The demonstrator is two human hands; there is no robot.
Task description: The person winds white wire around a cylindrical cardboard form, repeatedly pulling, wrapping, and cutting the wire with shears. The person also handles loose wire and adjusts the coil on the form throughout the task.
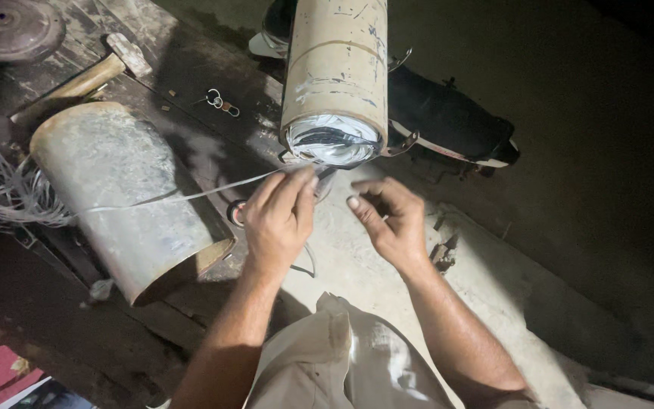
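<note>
My left hand (pixel 280 220) pinches a thin pale wire (pixel 191 195) that runs leftward over a grey metal cylinder (pixel 126 193) to a tangled wire coil (pixel 5 193). The pinch sits just below the open end of a cream-coloured tube (pixel 336 76), whose mouth shows crumpled shiny foil (pixel 334 142). My right hand (pixel 391 221) hovers beside it with fingers spread and curled, holding nothing. Both forearms come up from the bottom, above my beige trousers (pixel 327 363).
A dark wooden bench (pixel 62 310) carries a hammer (pixel 88 76), a round metal disc (pixel 10 26) and a small key ring (pixel 219 101). A parked scooter (pixel 448 121) stands behind the tube. Concrete floor (pixel 509 303) lies on the right.
</note>
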